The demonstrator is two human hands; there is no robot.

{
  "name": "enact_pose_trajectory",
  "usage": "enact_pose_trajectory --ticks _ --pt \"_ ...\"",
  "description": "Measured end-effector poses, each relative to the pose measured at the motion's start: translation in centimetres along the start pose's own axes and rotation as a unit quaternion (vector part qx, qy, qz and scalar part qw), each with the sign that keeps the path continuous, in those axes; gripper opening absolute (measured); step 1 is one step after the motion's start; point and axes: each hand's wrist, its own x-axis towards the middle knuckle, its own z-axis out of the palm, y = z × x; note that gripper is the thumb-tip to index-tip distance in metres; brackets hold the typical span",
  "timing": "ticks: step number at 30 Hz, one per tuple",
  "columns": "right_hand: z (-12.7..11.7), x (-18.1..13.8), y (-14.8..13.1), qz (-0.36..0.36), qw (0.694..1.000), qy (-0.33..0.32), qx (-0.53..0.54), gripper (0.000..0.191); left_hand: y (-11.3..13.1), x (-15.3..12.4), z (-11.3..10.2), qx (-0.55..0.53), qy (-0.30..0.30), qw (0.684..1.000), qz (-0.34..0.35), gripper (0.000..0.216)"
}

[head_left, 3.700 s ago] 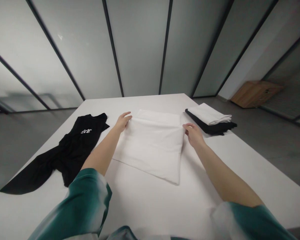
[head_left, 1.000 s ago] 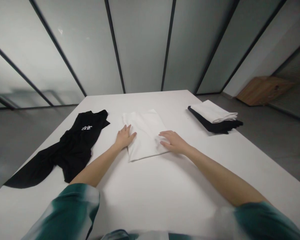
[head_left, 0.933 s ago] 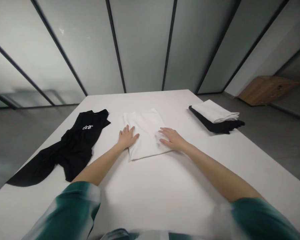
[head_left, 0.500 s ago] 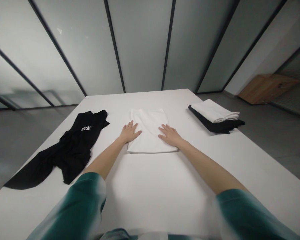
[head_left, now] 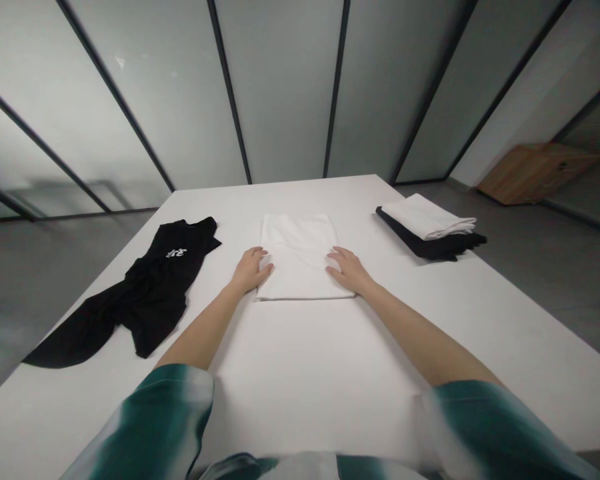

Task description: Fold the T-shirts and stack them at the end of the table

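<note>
A folded white garment (head_left: pixel 300 257), roughly a rectangle, lies flat in front of me with a slight crease across it. At its left edge rests my left hand (head_left: pixel 251 270), fingers slightly bent and thumb apart on the fabric. My right hand (head_left: pixel 347 270) is on the opposite edge, its thumb and fingers spread with the tips on the cloth. Both hands are open, and neither grips the fabric. What kind of garment the white one is, I cannot tell from its folds.
To the left a black T-shirt (head_left: pixel 163 280) with a small white print lies loosely spread. On the right, a folded white cloth (head_left: pixel 425 217) sits on a folded black one (head_left: pixel 430 248). The white table (head_left: pixel 305 373) ends before frosted glass panels (head_left: pixel 285 93). A wooden cabinet (head_left: pixel 535 173) stands beyond.
Both hands have slid outward from the top of the white garment to its left and right edges. Their fingers are less spread than before. The garment has stayed in place.
</note>
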Motion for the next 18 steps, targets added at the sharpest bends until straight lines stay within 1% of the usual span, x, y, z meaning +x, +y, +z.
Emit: enact_pose_trajectory --ticks 2,3,6,9,11,13,15,18 --pt "-0.5 -0.2 -0.5 -0.040 0.999 0.022 0.009 0.034 0.7 -0.3 -0.6 -0.031 0.014 0.999 0.036 0.036" --pt "-0.8 -0.3 -0.8 -0.065 0.998 0.019 0.014 0.031 1.1 -0.4 -0.9 -0.041 0.009 0.997 0.057 0.033" --pt "-1.7 -0.6 -2.2 -0.137 0.990 -0.028 0.023 0.030 2.8 -0.9 -1.5 -0.052 -0.044 0.989 0.132 0.033" --pt "-2.5 -0.9 -3.4 -0.168 0.984 -0.066 0.008 0.038 4.0 -1.3 -1.7 -0.044 -0.106 0.976 0.188 0.045" --pt "-2.6 -1.1 -3.8 -0.161 0.984 -0.080 -0.005 0.048 4.5 -1.5 -1.8 -0.034 -0.129 0.973 0.189 0.057" --pt "-2.6 -1.2 -4.0 -0.146 0.985 -0.090 -0.017 0.059 4.7 -1.8 -1.9 -0.024 -0.143 0.974 0.174 0.066" --pt "-2.4 -1.3 -4.0 -0.135 0.986 -0.094 -0.026 0.067 4.8 -2.0 -2.0 -0.017 -0.151 0.975 0.161 0.065" --pt "-2.0 -1.3 -3.8 -0.123 0.987 -0.091 -0.040 0.071 4.9 -2.0 -2.1 -0.006 -0.153 0.978 0.141 0.058"
